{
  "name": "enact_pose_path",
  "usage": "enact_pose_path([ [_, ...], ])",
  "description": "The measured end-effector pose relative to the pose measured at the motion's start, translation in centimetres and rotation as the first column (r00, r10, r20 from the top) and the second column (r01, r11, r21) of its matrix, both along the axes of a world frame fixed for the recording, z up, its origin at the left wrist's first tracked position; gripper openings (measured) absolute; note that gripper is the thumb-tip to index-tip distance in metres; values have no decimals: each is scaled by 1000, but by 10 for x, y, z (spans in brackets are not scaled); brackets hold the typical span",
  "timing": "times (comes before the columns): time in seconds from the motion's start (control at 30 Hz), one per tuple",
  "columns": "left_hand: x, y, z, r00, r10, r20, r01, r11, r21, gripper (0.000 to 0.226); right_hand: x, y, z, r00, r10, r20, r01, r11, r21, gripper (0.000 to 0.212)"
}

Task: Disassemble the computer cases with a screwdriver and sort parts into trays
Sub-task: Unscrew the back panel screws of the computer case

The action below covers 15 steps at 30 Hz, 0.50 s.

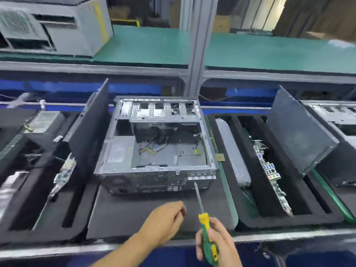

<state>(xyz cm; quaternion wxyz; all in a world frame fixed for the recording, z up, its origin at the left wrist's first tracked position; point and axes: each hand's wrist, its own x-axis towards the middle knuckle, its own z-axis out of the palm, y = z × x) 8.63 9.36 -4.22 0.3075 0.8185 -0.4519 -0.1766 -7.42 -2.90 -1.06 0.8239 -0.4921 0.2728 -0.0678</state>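
An open grey computer case (156, 143) lies on a black foam mat (134, 212) in the middle, with loose cables inside. My right hand (215, 241) grips a green and yellow screwdriver (207, 230), whose shaft points up at the case's rear lower right corner. My left hand (165, 222) hovers over the mat just in front of the case with its fingers curled; whether it pinches something small I cannot tell. A black foam tray (300, 209) on the right holds a motherboard (269, 170) on edge and a wrapped silver part (233, 151).
A left foam tray (48, 209) holds a circuit board (63, 170) and metal parts. Dark side panels (90, 128) (300, 135) lean beside the case. Another case (335, 116) sits far right. A grey case (50, 24) stands on the green shelf (154, 45) behind.
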Motion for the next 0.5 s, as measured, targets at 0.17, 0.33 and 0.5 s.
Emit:
enact_pose_path([
  [0.17,39,82,5,974,225,-14,-225,974,-29,14,35,70,-2,992,63,-107,-67,997,-40,14],
  [0.33,52,131,15,938,345,-18,-345,930,-129,18,52,115,20,977,113,-183,-134,986,-104,16],
  [0.5,56,149,22,854,516,-61,-511,814,-276,15,60,139,36,957,123,-263,-162,978,-132,24],
])
